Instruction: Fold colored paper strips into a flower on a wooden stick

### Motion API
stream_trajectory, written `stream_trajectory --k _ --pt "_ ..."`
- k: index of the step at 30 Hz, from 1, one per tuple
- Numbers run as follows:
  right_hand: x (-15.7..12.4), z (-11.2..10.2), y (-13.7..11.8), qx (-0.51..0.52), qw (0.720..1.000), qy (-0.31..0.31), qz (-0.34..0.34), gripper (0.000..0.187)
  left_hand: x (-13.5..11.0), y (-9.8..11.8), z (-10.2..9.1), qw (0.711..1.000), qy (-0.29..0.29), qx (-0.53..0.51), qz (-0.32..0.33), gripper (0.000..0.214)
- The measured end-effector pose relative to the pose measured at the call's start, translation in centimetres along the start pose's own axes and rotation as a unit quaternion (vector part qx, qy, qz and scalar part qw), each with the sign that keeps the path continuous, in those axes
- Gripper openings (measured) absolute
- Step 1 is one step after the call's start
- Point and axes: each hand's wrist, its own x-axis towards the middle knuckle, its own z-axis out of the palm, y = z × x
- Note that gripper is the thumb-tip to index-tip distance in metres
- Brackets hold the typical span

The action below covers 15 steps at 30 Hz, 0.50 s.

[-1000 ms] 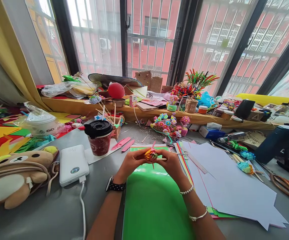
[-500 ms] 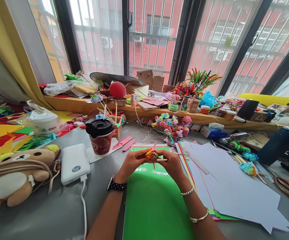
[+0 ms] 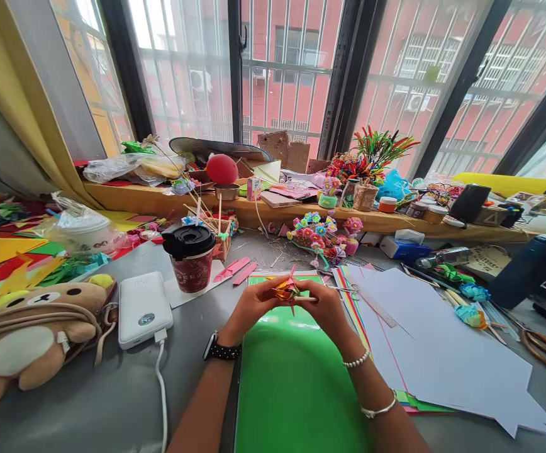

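Snugly, the colourful folded piece (image 3: 284, 290) sits between left grip (image 3: 255, 305) and right grip (image 3: 326, 308) — both closed on it.

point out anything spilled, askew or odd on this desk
Two things: thin scraps litter the back of the desk, left of the flower bunch, looking untidy; and a cord is wrapped across the plush bear, an odd place for it.
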Motion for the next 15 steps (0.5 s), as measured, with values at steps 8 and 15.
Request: stream_trajectory --k 8,15 --pt "-0.02 0.16 0.09 0.002 0.999 0.023 -0.033 0.020 0.02 -0.43 -0.37 0.998 0.022 0.050 0.025 0.043" --pt "0.02 -0.03 -0.25 0.014 1.000 0.003 0.013 0.035 0.02 0.15 0.04 0.999 0.019 -0.026 0.024 0.049"
